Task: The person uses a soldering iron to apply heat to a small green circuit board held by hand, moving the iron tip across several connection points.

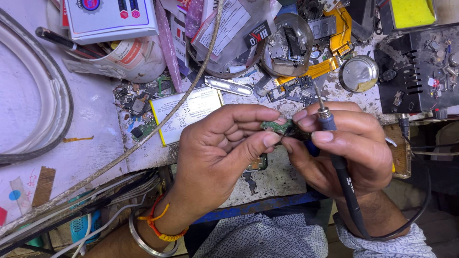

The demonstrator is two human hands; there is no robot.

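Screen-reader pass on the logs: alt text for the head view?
Left hand pinches a small green circuit board while the right hand grips a soldering iron, tip up, over a cluttered repair bench. A phone battery lies behind the hands.

Cluttered white workbench (pixel 91 119) bears battery (pixel 186 114), circuit scraps (pixel 291 91), cables (pixel 33 95).

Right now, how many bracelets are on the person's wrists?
2, both on the left wrist: a metal bangle nearer the elbow, and an orange-red thread band nearer the left hand. The right wrist is partly under a sleeve, so more may hide.
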